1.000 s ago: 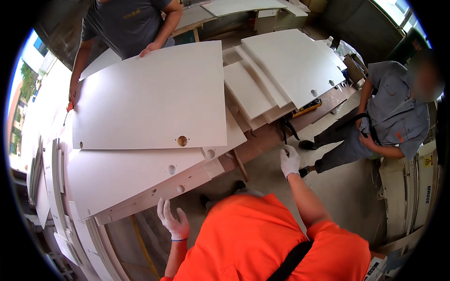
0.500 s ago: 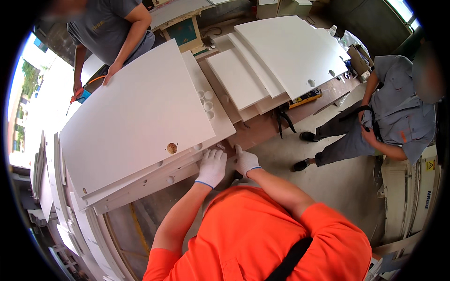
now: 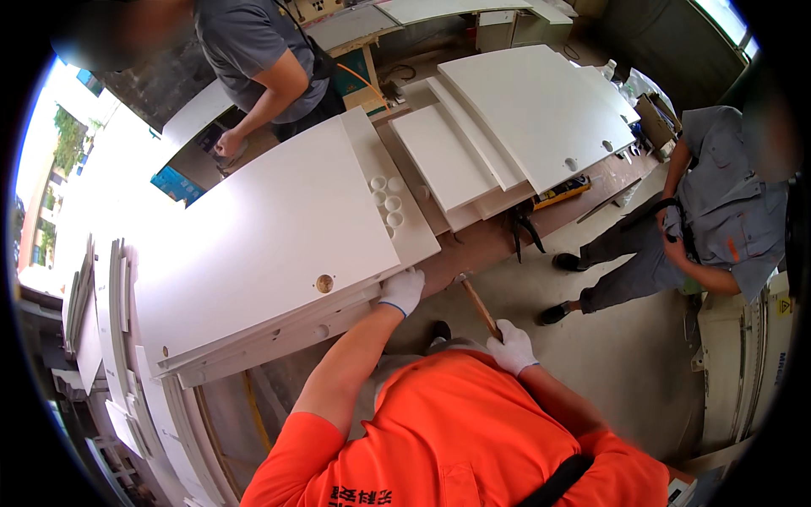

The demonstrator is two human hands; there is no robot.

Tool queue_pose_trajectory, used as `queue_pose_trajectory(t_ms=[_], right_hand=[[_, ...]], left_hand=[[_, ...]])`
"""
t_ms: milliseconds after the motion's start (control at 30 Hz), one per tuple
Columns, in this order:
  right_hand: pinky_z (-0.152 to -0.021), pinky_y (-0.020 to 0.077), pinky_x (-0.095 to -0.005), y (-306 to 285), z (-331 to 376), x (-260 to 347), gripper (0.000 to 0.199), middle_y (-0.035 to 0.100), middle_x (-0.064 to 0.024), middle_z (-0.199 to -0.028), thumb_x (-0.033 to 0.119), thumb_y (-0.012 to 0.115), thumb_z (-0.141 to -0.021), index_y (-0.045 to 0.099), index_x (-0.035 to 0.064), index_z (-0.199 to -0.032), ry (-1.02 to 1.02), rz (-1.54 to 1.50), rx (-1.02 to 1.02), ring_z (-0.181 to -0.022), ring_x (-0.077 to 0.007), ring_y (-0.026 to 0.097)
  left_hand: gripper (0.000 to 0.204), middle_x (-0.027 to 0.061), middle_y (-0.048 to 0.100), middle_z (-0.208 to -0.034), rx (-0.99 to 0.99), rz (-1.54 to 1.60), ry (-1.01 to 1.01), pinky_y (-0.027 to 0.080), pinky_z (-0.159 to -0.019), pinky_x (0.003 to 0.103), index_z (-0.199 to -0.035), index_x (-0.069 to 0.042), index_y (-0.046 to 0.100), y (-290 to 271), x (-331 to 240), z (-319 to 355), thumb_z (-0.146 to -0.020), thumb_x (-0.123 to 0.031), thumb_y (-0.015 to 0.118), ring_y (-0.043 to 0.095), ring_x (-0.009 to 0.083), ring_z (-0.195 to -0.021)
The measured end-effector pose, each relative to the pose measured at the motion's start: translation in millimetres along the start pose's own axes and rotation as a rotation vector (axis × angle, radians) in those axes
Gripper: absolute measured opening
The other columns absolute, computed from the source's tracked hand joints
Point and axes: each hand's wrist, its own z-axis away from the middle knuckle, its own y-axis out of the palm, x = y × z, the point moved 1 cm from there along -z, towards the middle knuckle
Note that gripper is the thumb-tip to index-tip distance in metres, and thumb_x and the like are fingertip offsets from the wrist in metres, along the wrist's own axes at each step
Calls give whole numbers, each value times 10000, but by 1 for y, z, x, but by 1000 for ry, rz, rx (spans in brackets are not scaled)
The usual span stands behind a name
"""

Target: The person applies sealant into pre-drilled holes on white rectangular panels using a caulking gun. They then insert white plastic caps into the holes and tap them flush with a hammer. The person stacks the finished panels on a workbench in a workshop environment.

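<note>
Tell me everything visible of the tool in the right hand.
The tool has a slim, straight brown handle that looks wooden, with a small greyish head, too small to make out in detail. The gloved right hand grips the handle's near end. It slants forward and left, its head by the table edge; whether they touch is unclear.

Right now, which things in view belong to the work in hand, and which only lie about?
In the work:
wooden-handled tool, in the right grip
stacked white panels, by the left grip

Apparently lying about:
black tool
yellow-and-black object
cardboard box
</note>
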Motion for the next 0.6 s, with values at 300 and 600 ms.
queue_pose_trajectory(t_ms=[300, 600], right_hand=[[-750, 596, -428, -41, 23, 89, 361, 716, -191, -862, 232, 750, -985, 680, 26, -1274, -265, -190, -110, -785, -346, 756], [-916, 597, -417, 0, 34, 188, 536, 746, -247, -1161, 253, 657, -1093, 519, 48, -1569, -396, -254, 56, -1030, -398, 768]], left_hand=[[99, 112, 740, -892, -537, 862, -200, 611, -757, 350, -956, -53, 740, -173, 12, 127, -878, -17, 789, 756, 260, -795], [41, 126, 764, -916, -708, 713, -383, 597, -716, 398, -947, -80, 775, -190, 102, 139, -908, -89, 778, 752, 312, -776]])
